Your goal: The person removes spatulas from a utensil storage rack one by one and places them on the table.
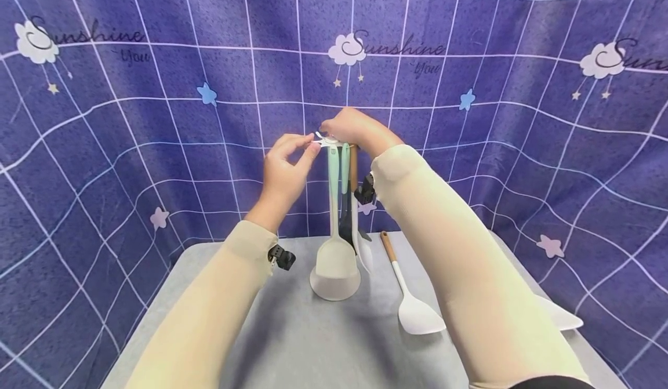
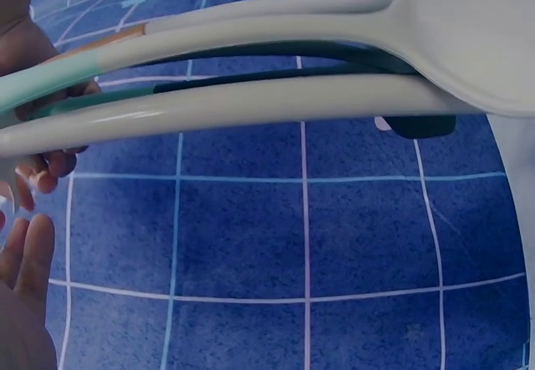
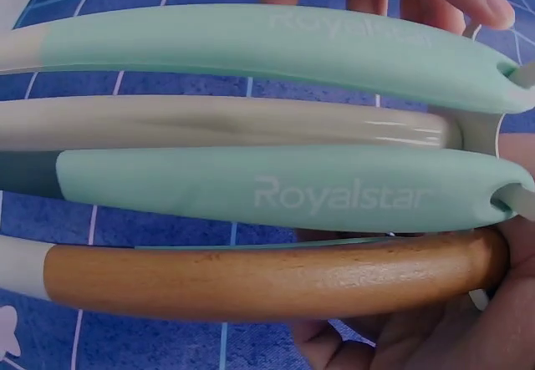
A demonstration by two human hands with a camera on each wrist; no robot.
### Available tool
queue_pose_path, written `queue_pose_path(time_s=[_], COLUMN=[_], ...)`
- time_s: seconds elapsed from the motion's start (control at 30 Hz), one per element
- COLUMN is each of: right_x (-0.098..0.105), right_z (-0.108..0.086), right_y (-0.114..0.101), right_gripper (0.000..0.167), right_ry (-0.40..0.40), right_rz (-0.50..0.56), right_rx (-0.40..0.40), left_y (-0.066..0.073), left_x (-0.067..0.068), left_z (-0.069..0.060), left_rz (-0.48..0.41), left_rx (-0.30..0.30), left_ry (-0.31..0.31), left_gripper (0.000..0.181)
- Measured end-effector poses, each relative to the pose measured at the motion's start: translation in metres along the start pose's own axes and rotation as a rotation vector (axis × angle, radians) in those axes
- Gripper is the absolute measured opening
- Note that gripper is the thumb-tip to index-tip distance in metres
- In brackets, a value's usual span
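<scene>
We have the white utensil rack [image 1: 336, 289] upright on the grey table [image 1: 323, 342], mint-handled turner [image 1: 334, 203] and others hanging off its top. Left hand [image 1: 284, 166] pinches a hook tip, thumb against fingers; right hand [image 1: 357, 128] bends round the top, can't tell its hold. Likely light, stiff, smooth plastic, tippy when loaded; hooks look fragile, so we'd grip the pole [image 2: 251, 107]. Loose spatula [image 1: 417, 315] lies to the right; gridded curtain [image 1: 198, 168] walls the table in.
</scene>
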State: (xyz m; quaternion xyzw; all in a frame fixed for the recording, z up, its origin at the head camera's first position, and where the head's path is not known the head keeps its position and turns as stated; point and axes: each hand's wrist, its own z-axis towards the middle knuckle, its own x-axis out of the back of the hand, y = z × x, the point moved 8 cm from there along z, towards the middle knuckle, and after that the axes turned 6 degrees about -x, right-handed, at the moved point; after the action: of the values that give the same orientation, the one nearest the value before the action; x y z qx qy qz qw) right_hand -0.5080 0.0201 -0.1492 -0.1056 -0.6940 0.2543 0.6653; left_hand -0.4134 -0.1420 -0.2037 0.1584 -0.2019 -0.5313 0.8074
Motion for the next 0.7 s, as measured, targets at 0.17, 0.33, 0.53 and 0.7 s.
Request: queue_pose_path(time_s=[0.17,0.33,0.53,0.7], right_x=[0.003,-0.001,-0.008,-0.012], right_z=[-0.026,-0.022,0.03,0.071], right_y=[-0.003,-0.009,0.012,0.033], right_gripper=[0.045,0.037,0.04,0.044], right_ry=[-0.005,0.025,0.02,0.019], right_rz=[-0.054,-0.242,-0.067,-0.049], right_rx=[0.024,0.177,0.077,0.04], left_y=[0.001,-0.005,-0.009,-0.012], left_x=[-0.01,-0.016,-0.016,-0.025], left_z=[-0.006,-0.02,-0.034,-0.042], left_rz=[-0.004,-0.013,-0.089,-0.103], left_rx=[-0.014,0.032,0.123,0.21], left_ry=[-0.015,-0.02,-0.008,-0.092], left_gripper=[0.039,0.056,0.045,0.036])
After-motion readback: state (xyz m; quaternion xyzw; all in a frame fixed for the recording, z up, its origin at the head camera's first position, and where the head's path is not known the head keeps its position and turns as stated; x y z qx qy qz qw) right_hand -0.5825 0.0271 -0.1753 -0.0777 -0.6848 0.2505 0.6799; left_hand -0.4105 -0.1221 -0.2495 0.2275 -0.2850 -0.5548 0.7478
